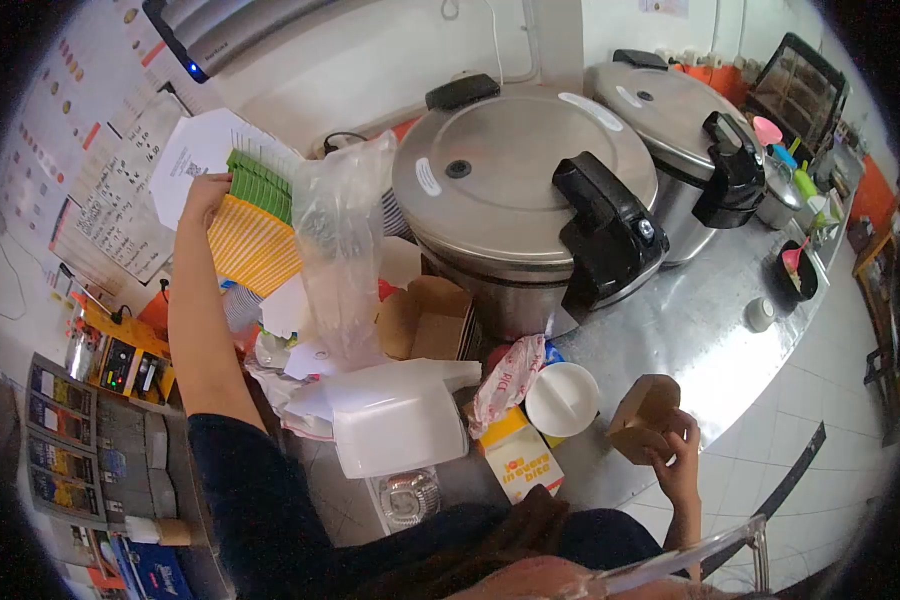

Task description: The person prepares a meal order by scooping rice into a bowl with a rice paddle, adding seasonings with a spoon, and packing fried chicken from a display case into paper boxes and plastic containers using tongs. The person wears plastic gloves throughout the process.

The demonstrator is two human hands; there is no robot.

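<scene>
My left hand (207, 199) reaches to the back left, its fingers closed at the edge of a stack of green-and-yellow striped paper sleeves (260, 240). How many sleeves lie between the fingers I cannot make out. Over the front right of the metal counter, my right hand (678, 450) pinches a small open brown paper box (650, 400) by its near side. Beside the sleeves stands a clear plastic bag (340, 240). More brown paper boxes (435, 315) are nested behind a white foam container (400, 420).
Two large lidded steel rice cookers (520, 170) (670, 100) fill the back of the metal counter (620, 350). Near me are a yellow-and-white printed box (520, 460), a round white lid (562, 400) and a clear plastic container (410, 497). A black tray (796, 280) with a pink spoon sits far right.
</scene>
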